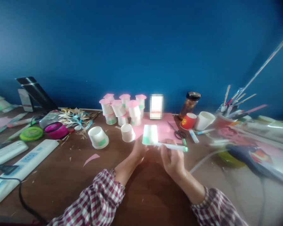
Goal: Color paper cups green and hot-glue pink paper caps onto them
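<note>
My left hand (139, 150) is closed on an upside-down white paper cup (150, 134), which has a green patch coloured on its left side. In my right hand (171, 157) is a white marker with a green end (175, 147); its other end points at the cup's lower right edge. To the left stand two more upturned cups, a larger one with a green patch (98, 137) and a smaller plain one (127, 132). Behind them is a group of stacked cups (119, 108) topped with pink paper. A small green marker cap (184, 142) lies near the scissors.
Black scissors (180, 134) lie on pink paper (163, 125). A red cup (188, 121), a white cup (204, 121) and a dark-lidded jar (191, 103) stand back right. A power strip (25, 169) and pink pouch (56, 130) are left; a glue gun (250, 160) is right.
</note>
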`<state>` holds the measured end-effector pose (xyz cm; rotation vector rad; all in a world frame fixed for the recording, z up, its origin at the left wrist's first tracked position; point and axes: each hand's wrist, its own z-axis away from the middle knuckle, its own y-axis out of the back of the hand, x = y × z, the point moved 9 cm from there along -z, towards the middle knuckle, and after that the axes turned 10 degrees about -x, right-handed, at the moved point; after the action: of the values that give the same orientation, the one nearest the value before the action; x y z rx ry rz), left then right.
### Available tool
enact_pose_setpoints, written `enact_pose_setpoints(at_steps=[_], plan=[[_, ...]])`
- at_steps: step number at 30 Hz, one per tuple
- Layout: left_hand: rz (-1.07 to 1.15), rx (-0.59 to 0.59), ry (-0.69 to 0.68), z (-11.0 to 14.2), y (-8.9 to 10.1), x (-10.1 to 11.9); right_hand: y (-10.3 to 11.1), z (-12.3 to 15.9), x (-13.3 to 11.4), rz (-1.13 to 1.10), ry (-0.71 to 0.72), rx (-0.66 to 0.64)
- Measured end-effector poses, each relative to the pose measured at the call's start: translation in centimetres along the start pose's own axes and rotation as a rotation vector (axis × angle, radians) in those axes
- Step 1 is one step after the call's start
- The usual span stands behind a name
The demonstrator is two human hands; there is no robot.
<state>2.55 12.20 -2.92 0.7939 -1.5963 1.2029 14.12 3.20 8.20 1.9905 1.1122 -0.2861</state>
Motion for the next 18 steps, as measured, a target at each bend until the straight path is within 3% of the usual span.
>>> enact_pose_setpoints(at_steps=[18], plan=[[0.071,-0.018,0.015,0.27,-0.72,0.73,-0.37,0.06,0.37,0.036,-0.02,-0.026]])
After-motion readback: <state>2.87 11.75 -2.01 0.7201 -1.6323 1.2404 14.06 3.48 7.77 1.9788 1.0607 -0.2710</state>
